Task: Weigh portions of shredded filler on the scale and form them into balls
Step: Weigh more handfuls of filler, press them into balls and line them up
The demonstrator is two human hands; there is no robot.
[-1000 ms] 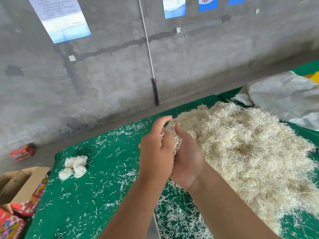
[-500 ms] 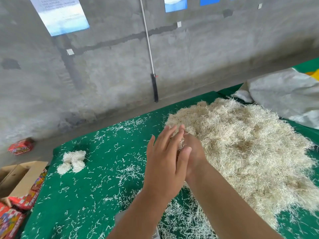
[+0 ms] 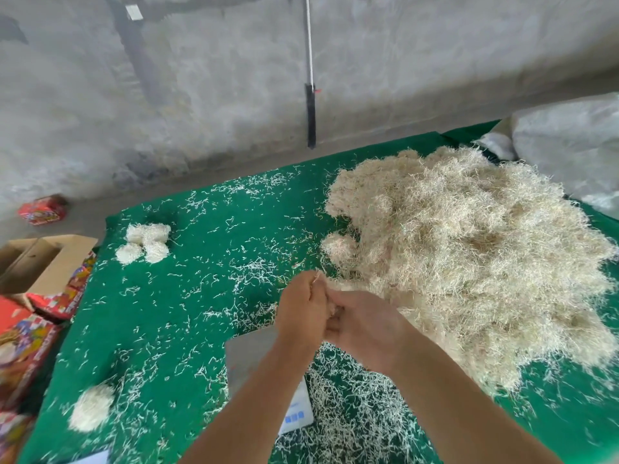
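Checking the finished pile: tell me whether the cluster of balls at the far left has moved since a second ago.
No. The cluster of balls sits at the same far-left corner of the green cloth as before; only the camera tilted down.

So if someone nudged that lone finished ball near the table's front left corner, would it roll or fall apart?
The finished ball looks roundish, so it would probably roll a little, but its fuzzy surface and the green cloth likely stop it soon. It seems very light. Loose strands around it suggest it may shed when pushed.
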